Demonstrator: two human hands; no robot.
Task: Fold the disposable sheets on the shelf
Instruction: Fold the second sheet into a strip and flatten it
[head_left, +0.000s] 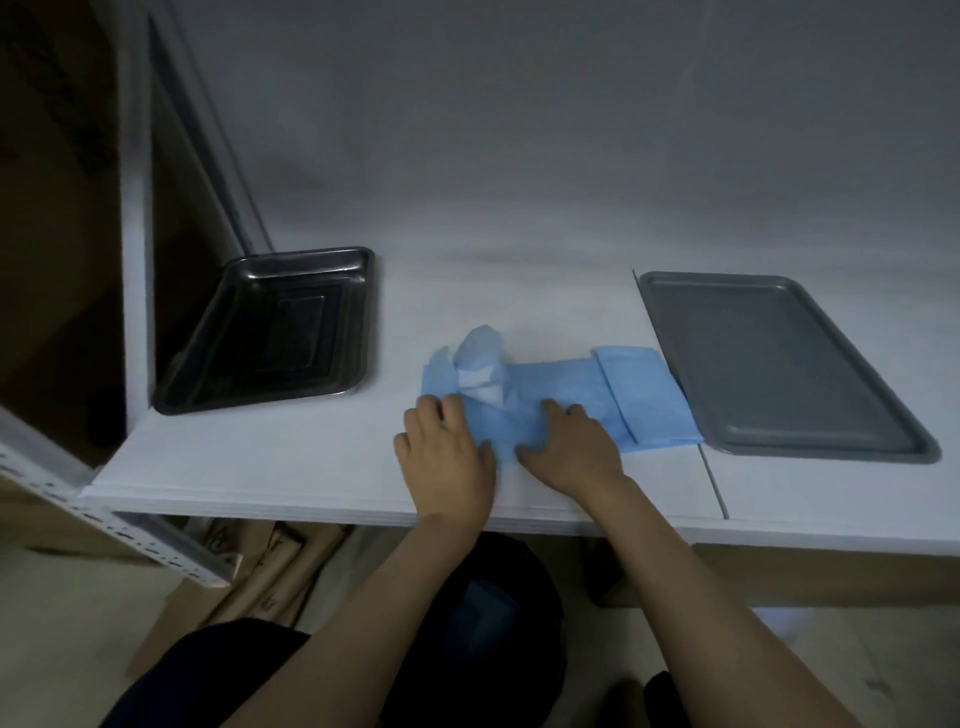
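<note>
The thin blue disposable sheet (550, 410) lies with its long axis left-right, ending beside the flat grey tray (779, 364); the left hand (447, 457) and the right hand (571, 447) press its near edge with flat fingers, and its loose bunched end rises just beyond the left fingers.

Dim, flat light, soft overall blur, and wide-angle bending toward the edges.
</note>
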